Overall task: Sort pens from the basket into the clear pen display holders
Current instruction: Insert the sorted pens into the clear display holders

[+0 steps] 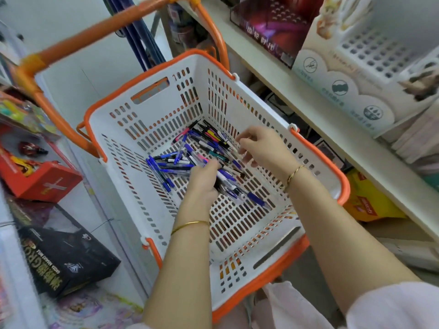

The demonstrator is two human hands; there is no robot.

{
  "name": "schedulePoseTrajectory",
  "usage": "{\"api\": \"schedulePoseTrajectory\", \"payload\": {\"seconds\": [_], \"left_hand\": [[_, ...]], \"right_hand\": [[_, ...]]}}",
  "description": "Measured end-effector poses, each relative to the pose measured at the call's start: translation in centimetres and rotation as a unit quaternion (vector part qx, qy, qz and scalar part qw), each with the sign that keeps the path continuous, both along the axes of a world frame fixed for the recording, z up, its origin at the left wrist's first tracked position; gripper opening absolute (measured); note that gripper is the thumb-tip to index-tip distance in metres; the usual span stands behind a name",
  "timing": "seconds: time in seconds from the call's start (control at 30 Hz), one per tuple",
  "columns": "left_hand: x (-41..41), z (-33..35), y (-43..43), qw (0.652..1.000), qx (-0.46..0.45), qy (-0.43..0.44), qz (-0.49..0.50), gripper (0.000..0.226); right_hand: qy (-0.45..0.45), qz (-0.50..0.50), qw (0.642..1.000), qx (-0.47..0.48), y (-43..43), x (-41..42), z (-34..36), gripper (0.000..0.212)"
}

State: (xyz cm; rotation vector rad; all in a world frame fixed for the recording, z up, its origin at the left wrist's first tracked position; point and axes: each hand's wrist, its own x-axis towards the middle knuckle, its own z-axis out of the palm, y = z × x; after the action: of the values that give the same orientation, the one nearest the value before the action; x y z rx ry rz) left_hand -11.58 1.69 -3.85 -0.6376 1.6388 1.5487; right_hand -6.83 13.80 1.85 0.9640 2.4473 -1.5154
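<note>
Head view: white basket (152,119) with orange rim, handle raised, sits between a shelf (332,129) on the right and boxed goods on the left. Loose pens (180,160), mostly blue, lie heaped on the basket floor toward the far corner. Left hand (202,181) is inside the basket, fingers curled round a bundle of pens (234,186) that sticks out toward the lower right. Right hand (263,148) is over the heap's right edge, fingers bent down onto the pens; can't tell if it pinches one. Gold bangle (190,225) on left wrist. White perforated display box (370,51) stands on the shelf.
</note>
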Motion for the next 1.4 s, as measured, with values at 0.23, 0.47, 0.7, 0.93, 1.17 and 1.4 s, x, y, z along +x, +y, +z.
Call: {"api": "schedulePoseTrajectory", "payload": {"seconds": [0.23,0.47,0.7,0.93,1.17,1.4], "left_hand": [[0.5,11.9,7.6,0.971,0.203,0.125,-0.038,0.01],[7.6,19.0,19.3,0.912,0.325,0.218,-0.124,0.011],[16.6,23.6,27.9,0.887,0.376,0.21,-0.165,0.012],[21.2,26.1,31.5,0.876,0.407,0.18,-0.188,0.006],[21.2,25.8,33.1,0.882,0.412,0.165,-0.162,0.022],[17.7,24.7,32.1,0.881,0.411,0.16,-0.168,0.015]], "right_hand": [[0.11,-0.068,0.991,-0.025,5.6,6.0,9.9,0.019],[0.163,-0.131,0.978,-0.011,12.2,16.1,16.9,0.021],[0.202,-0.192,0.958,0.069,18.0,25.4,20.9,0.009],[0.21,-0.251,0.941,0.083,21.1,28.9,21.7,0.009],[0.199,-0.265,0.943,0.043,22.3,28.6,21.7,0.006],[0.13,-0.225,0.965,-0.023,22.9,27.2,21.5,0.017]]}}
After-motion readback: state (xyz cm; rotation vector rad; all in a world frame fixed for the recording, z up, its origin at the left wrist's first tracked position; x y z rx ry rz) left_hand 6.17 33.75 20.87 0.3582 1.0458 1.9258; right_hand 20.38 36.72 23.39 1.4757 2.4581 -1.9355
